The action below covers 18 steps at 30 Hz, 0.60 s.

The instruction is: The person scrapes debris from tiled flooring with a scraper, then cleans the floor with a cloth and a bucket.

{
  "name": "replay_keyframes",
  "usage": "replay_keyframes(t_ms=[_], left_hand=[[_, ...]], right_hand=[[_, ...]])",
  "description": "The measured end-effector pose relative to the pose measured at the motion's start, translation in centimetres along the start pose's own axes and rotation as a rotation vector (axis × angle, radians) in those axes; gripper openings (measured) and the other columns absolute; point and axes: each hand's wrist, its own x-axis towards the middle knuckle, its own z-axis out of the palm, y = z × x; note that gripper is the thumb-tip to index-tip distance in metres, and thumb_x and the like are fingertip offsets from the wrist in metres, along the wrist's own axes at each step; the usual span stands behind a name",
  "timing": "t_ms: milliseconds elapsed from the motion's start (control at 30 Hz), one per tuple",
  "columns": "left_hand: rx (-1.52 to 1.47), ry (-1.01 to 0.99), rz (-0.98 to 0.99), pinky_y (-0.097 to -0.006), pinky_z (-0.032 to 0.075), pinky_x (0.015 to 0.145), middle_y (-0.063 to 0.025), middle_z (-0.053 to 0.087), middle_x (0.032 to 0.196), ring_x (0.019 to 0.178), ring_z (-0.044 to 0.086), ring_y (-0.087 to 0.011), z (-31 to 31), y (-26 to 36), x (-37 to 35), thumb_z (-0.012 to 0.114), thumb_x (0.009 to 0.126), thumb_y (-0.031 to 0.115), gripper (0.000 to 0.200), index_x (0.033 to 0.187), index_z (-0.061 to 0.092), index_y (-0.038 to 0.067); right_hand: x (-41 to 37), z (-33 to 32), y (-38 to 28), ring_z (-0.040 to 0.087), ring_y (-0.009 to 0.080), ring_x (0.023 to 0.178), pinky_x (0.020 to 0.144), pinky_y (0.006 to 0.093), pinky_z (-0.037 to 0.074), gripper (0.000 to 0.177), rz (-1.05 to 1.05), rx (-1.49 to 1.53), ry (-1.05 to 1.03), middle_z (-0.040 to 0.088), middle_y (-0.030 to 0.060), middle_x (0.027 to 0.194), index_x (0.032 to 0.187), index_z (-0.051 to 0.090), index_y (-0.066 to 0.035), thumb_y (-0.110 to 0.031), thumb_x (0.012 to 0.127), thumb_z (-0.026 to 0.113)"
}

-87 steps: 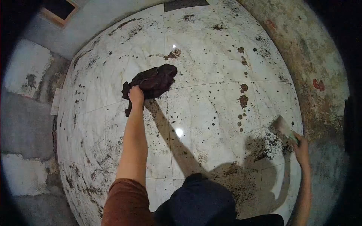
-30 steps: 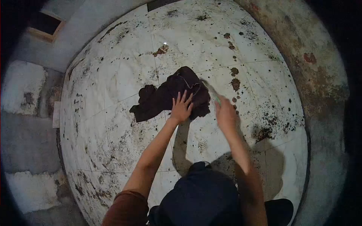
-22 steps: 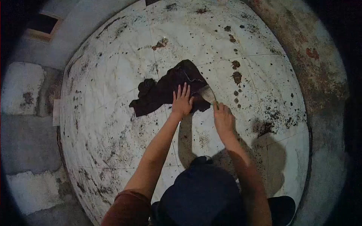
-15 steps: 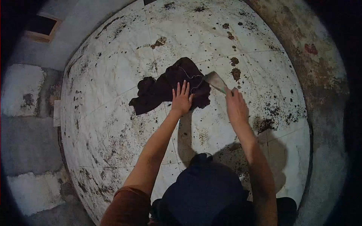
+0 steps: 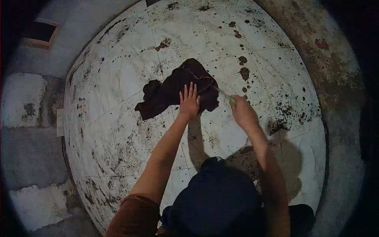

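A dark maroon cloth [image 5: 171, 90], which looks like a crumpled garment, lies spread on the floor in front of me. A thin pale line, like a cord or seam, curves across its right part. My left hand [image 5: 189, 105] presses flat on the cloth's lower middle, fingers stretched out and apart. To the right, my right hand [image 5: 244, 113] is closed round a green-handled blade [image 5: 223, 93]. The blade points up and left, seen nearly edge-on, its tip at the cloth's right edge. The fingers hide most of the handle.
White tiled floor [image 5: 130, 71] surrounds the cloth, speckled with dark dirt and brown stains. Worn plaster walls [image 5: 27, 150] rise on the left and right. My dark-clothed knee [image 5: 221, 197] fills the lower middle, with shadows beside it.
My right hand has shifted slightly left and turned, so the blade went from showing its broad face to nearly edge-on. My left hand stays flat on the cloth.
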Motion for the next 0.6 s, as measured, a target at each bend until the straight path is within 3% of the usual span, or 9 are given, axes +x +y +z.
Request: replay_keyframes(t_ms=[33,100,133,200,333,367,500,567,600], left_hand=[[-0.003,-0.001,-0.002,-0.0549,0.009,0.114,-0.0098,0.004,0.157,0.143,0.004,-0.0342,0.2,0.1,-0.2,0.026,0.1,0.038,0.06,0.149,0.009,0.009],[0.019,0.066,-0.022,-0.0544,0.009,0.114,-0.0124,0.004,0.156,0.143,0.004,-0.034,0.2,0.4,-0.2,0.026,0.1,0.039,0.062,0.149,0.009,0.006],[0.018,0.069,-0.023,-0.0544,0.009,0.114,-0.0124,0.004,0.156,0.143,0.004,-0.034,0.2,0.6,-0.4,0.026,0.1,0.039,0.062,0.149,0.009,0.006],[-0.145,0.208,-0.087,-0.0512,0.01,0.114,-0.013,0.006,0.156,0.144,0.007,-0.0319,0.4,1.1,-0.8,0.032,0.098,0.033,0.063,0.148,0.01,0.003],[-0.049,0.135,-0.078,-0.0489,0.01,0.115,-0.0133,0.006,0.156,0.144,0.006,-0.0307,0.6,0.8,-0.4,0.033,0.097,0.033,0.064,0.148,0.01,0.001],[-0.055,0.122,-0.088,-0.0489,0.01,0.115,-0.0133,0.006,0.156,0.144,0.006,-0.0307,0.7,0.5,-0.7,0.033,0.097,0.033,0.064,0.148,0.01,0.001],[-0.084,0.089,-0.07,-0.0488,0.009,0.115,-0.012,0.004,0.156,0.144,0.004,-0.03,0.4,0.5,-0.1,0.032,0.097,0.034,0.064,0.148,0.009,0.003],[-0.078,0.039,-0.094,-0.0487,0.01,0.115,-0.0109,0.004,0.157,0.144,0.004,-0.0296,0.3,0.5,0.0,0.032,0.097,0.035,0.065,0.148,0.009,0.004],[-0.057,0.036,-0.097,-0.0485,0.009,0.115,-0.0105,0.004,0.157,0.144,0.003,-0.029,0.4,0.5,0.0,0.032,0.097,0.036,0.065,0.149,0.008,0.005]], right_hand=[[0.6,-0.3,-0.7,0.061,0.0198,0.08,0.068,0.0379,0.051,0.028,-0.001,-0.003,-0.002,0.064,0.0102,0.096,0.115,0.06,-0.006,-0.021,0.093,0.053],[1.8,-0.7,-2.1,0.057,0.0139,0.072,0.061,0.0313,0.047,0.03,0.342,0.889,-0.298,0.066,0.0057,0.09,0.111,0.061,-0.006,-0.028,0.096,0.047],[2.4,2.2,-1.3,0.052,0.009,0.067,0.056,0.0253,0.042,0.034,0.358,1.031,-0.316,0.065,0.002,0.083,0.106,0.061,-0.005,-0.033,0.096,0.046],[2.1,5.1,-1.4,0.051,0.0092,0.063,0.053,0.0245,0.043,0.036,0.47,1.021,-0.323,0.064,0.0034,0.08,0.099,0.062,-0.002,-0.035,0.096,0.048],[0.7,8.1,1.0,0.049,0.0103,0.055,0.048,0.0263,0.041,0.042,0.524,0.864,-0.344,0.061,0.0058,0.075,0.096,0.062,0.003,-0.037,0.096,0.049],[0.3,8.2,1.4,0.048,0.0108,0.05,0.044,0.0279,0.039,0.045,0.483,0.853,-0.31,0.061,0.0063,0.07,0.091,0.062,0.005,-0.038,0.095,0.05],[0.9,7.2,4.1,0.045,0.0106,0.048,0.044,0.0281,0.038,0.043,0.528,0.846,-0.438,0.062,0.0081,0.073,0.098,0.062,0.006,-0.035,0.095,0.051],[1.1,5.4,5.6,0.049,0.0107,0.053,0.047,0.0272,0.04,0.039,0.581,0.92,-0.536,0.064,0.0098,0.077,0.098,0.063,0.005,-0.033,0.094,0.054],[1.3,4.1,5.9,0.052,0.0128,0.055,0.05,0.0299,0.042,0.039,0.558,0.813,-0.56,0.064,0.0113,0.077,0.097,0.063,0.006,-0.032,0.094,0.054]])
